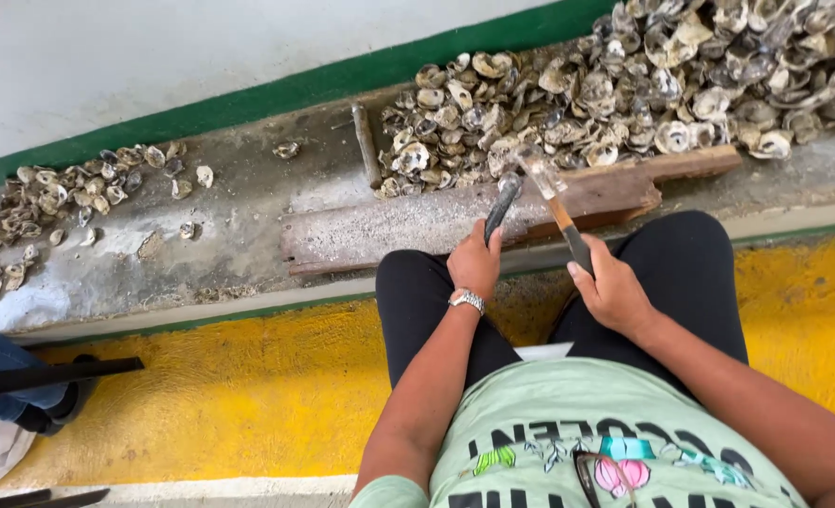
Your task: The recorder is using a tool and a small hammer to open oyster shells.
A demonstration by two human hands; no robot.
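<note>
My left hand (475,263), with a silver watch on its wrist, grips a dark metal spike (504,205) that stands on a weathered wooden plank (408,226). My right hand (609,287) holds a hammer (551,188) by its wooden handle, the metal head raised beside the spike's top. A big heap of grey oyster shells (624,85) lies just beyond the plank. I sit with black-trousered knees against the ledge.
A smaller pile of shells (50,202) lies at the left on the grey concrete ledge (248,188). A metal rod (365,141) rests near the big heap. The floor is yellow (248,395). Another person's jeans-clad leg and shoe (13,376) are at the far left.
</note>
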